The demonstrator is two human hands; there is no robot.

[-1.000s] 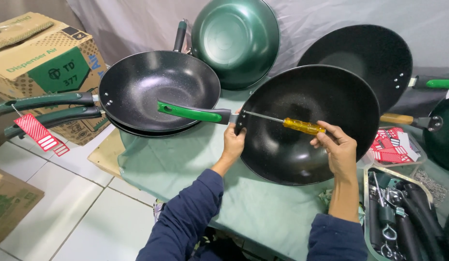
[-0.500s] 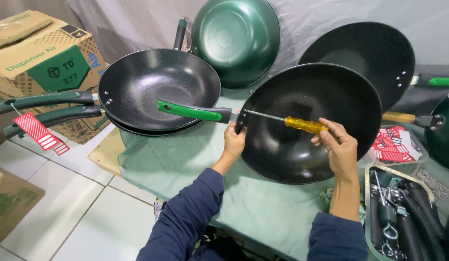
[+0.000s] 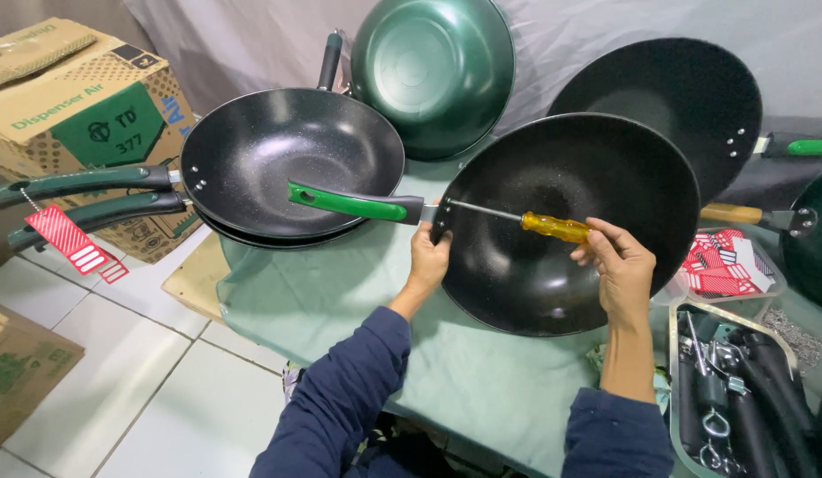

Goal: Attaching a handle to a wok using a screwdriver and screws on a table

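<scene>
Pale green cloth (image 3: 340,301) spread over the work surface, white tiled floor (image 3: 119,389) to the left, grey sheet (image 3: 251,44) draped behind. Black wok (image 3: 570,226) tilted up on the cloth at centre, dark speckled inside facing the camera, bright green handle (image 3: 349,204) sticking out from its left rim. Left hand (image 3: 428,261) closed on that rim just below the handle joint, fingers curled over the edge, steadying the pan. Right hand (image 3: 619,265) wrapped round the amber grip of a screwdriver (image 3: 517,217), fingertips pinched on it; thin metal shaft lying across the inside of the wok, tip at the handle joint near the left rim. Dark blue sleeves on both forearms.

Stack of black woks (image 3: 291,159) with dark green handles just left, red striped tag (image 3: 70,241) hanging from one handle. Green wok (image 3: 433,75) leaning bottom-out against the sheet behind. Another black wok (image 3: 672,106) propped behind the held one, well apart from the hands. Cardboard box (image 3: 83,115) at far left. Tray of loose black handles and metal fittings (image 3: 738,398) at lower right, heap of red tags (image 3: 725,261) just above it.
</scene>
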